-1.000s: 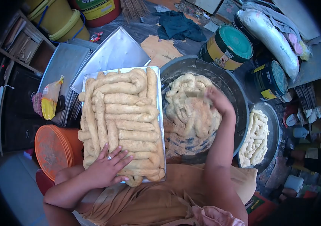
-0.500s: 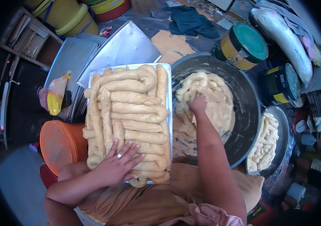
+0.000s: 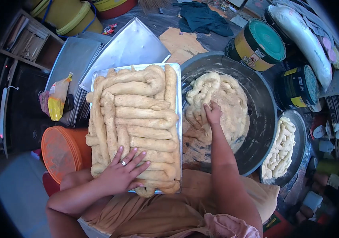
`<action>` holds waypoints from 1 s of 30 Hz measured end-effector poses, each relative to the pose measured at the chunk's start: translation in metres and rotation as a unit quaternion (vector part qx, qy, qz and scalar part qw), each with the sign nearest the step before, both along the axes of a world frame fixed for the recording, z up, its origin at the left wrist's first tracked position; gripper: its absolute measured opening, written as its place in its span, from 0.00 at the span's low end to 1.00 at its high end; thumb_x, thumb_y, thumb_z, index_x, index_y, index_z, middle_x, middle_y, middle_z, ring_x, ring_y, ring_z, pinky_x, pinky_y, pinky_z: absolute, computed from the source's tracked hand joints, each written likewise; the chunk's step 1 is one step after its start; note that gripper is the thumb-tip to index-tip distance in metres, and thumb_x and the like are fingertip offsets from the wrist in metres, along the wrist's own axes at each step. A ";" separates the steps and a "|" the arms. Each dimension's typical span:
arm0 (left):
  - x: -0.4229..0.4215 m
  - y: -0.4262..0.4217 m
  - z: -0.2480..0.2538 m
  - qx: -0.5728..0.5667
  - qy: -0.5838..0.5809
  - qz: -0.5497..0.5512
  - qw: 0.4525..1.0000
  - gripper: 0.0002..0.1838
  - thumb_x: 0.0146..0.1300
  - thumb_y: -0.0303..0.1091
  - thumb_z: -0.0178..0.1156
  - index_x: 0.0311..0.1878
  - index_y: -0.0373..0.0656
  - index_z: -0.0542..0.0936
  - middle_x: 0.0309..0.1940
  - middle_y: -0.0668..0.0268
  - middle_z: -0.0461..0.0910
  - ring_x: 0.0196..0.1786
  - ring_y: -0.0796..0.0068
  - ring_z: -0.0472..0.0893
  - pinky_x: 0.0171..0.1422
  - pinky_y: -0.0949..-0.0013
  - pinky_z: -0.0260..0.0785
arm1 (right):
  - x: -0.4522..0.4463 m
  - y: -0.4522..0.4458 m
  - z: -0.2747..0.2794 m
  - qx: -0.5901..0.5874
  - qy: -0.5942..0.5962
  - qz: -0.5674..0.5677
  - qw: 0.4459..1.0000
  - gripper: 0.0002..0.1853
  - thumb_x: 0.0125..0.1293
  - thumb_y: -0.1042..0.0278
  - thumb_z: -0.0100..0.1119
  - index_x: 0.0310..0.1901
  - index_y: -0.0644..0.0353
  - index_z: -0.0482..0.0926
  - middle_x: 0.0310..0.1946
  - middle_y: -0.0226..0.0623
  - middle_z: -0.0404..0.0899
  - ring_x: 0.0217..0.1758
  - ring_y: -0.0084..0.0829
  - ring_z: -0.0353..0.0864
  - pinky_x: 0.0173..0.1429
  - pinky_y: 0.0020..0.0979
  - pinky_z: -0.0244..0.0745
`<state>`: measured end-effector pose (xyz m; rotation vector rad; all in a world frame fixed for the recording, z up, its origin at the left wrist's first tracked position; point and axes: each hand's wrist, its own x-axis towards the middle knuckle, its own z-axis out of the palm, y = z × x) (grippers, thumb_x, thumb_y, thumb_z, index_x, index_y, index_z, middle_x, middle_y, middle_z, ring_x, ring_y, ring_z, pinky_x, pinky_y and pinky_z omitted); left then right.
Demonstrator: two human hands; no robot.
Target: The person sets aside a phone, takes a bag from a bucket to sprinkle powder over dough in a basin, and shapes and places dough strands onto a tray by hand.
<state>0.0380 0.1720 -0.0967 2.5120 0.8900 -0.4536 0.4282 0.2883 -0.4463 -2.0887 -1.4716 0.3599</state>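
Long dough rolls [image 3: 143,113] are packed side by side and stacked on a metal tray [image 3: 178,127] over my lap. My left hand [image 3: 123,170], with a ring on one finger, lies on the lower rolls, fingers spread. To the right is a large dark basin [image 3: 258,119] with coiled dough [image 3: 235,93] covered in brownish crumbs. My right hand [image 3: 213,112] is at the left part of that dough, its fingers pinched together; what they hold, if anything, is too small to make out.
An oval basin with pale dough [image 3: 282,148] stands at the right. Green-lidded buckets [image 3: 258,41] are behind the large basin. Empty metal trays [image 3: 127,45] lean at the upper left, near an orange bucket [image 3: 62,152] and a yellow-and-clear bag [image 3: 58,101].
My right hand has come down from above the crumbed dough to its left part, and its fingers have closed. My left hand stays on the rolls. The whole view has shifted slightly.
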 end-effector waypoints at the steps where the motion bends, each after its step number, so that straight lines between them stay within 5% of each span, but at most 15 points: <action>1: 0.000 0.000 0.000 0.000 -0.001 -0.001 1.000 0.39 0.59 0.60 0.58 0.71 0.52 0.65 0.74 0.57 0.54 0.77 0.53 0.50 0.77 0.38 0.27 | 0.011 0.002 -0.025 0.052 0.085 0.010 0.995 0.21 0.60 0.50 0.64 0.45 0.59 0.78 0.32 0.39 0.80 0.37 0.38 0.79 0.44 0.34 0.72; 4: 0.000 0.000 0.000 0.004 -0.003 -0.002 1.000 0.39 0.60 0.60 0.57 0.71 0.52 0.65 0.74 0.57 0.55 0.77 0.53 0.51 0.77 0.38 0.27 | 0.028 -0.002 -0.016 -0.069 0.291 0.015 0.954 0.16 0.59 0.57 0.63 0.43 0.60 0.79 0.28 0.38 0.79 0.29 0.32 0.78 0.38 0.30 0.73; 7: -0.001 0.000 0.000 0.005 -0.003 -0.004 1.000 0.38 0.61 0.61 0.55 0.71 0.52 0.64 0.74 0.57 0.55 0.77 0.53 0.52 0.77 0.38 0.27 | 0.031 -0.001 -0.008 -0.078 0.336 -0.046 0.938 0.13 0.58 0.62 0.60 0.40 0.62 0.78 0.28 0.36 0.79 0.26 0.26 0.76 0.33 0.27 0.72; 13: -0.001 0.002 0.002 -0.009 -0.005 0.000 1.000 0.38 0.62 0.61 0.54 0.71 0.51 0.64 0.74 0.58 0.56 0.77 0.54 0.52 0.77 0.39 0.27 | 0.046 0.009 -0.010 -0.255 0.222 0.011 0.941 0.14 0.55 0.66 0.58 0.42 0.63 0.76 0.26 0.33 0.77 0.24 0.26 0.73 0.28 0.28 0.69; 19: -0.002 0.003 0.006 -0.007 -0.003 -0.005 1.000 0.38 0.61 0.60 0.55 0.71 0.51 0.64 0.73 0.61 0.58 0.77 0.57 0.53 0.78 0.41 0.28 | 0.041 -0.040 0.033 -0.287 0.318 -0.018 0.903 0.17 0.54 0.64 0.60 0.43 0.66 0.77 0.27 0.39 0.79 0.27 0.30 0.78 0.32 0.31 0.73; 22: -0.004 0.002 0.007 -0.013 -0.005 -0.003 1.000 0.38 0.61 0.60 0.55 0.71 0.50 0.65 0.73 0.61 0.58 0.76 0.57 0.53 0.78 0.41 0.28 | 0.043 -0.061 0.030 -0.344 0.185 0.009 0.920 0.19 0.53 0.64 0.60 0.45 0.68 0.77 0.25 0.37 0.77 0.26 0.32 0.78 0.31 0.31 0.73; 23: -0.003 0.003 0.009 -0.011 -0.003 -0.006 1.000 0.38 0.61 0.60 0.55 0.71 0.50 0.65 0.73 0.61 0.58 0.76 0.57 0.54 0.78 0.41 0.28 | 0.051 -0.068 -0.003 -0.342 0.164 -0.020 0.925 0.24 0.52 0.64 0.62 0.49 0.69 0.76 0.32 0.44 0.80 0.35 0.39 0.81 0.41 0.36 0.76; 26: -0.005 0.002 0.008 -0.009 0.001 -0.016 1.000 0.39 0.61 0.60 0.55 0.72 0.51 0.63 0.73 0.59 0.57 0.76 0.55 0.54 0.77 0.40 0.27 | 0.008 -0.047 0.058 -0.160 -0.036 -0.186 0.969 0.28 0.51 0.64 0.63 0.55 0.69 0.74 0.46 0.53 0.79 0.47 0.47 0.80 0.55 0.40 0.74; 27: -0.005 0.001 0.007 -0.009 0.002 -0.019 1.000 0.39 0.62 0.60 0.55 0.72 0.52 0.63 0.73 0.58 0.57 0.76 0.54 0.54 0.77 0.39 0.26 | 0.010 -0.034 0.063 -0.148 0.046 -0.150 0.976 0.34 0.53 0.62 0.62 0.62 0.64 0.68 0.60 0.56 0.69 0.65 0.49 0.68 0.67 0.41 0.65; 30: -0.004 -0.001 0.008 -0.001 0.000 -0.017 1.000 0.39 0.61 0.60 0.56 0.72 0.52 0.63 0.73 0.57 0.56 0.76 0.53 0.53 0.77 0.39 0.27 | -0.007 0.017 0.035 -0.147 0.079 -0.101 0.981 0.34 0.54 0.59 0.62 0.63 0.63 0.67 0.59 0.55 0.70 0.64 0.48 0.70 0.66 0.42 0.67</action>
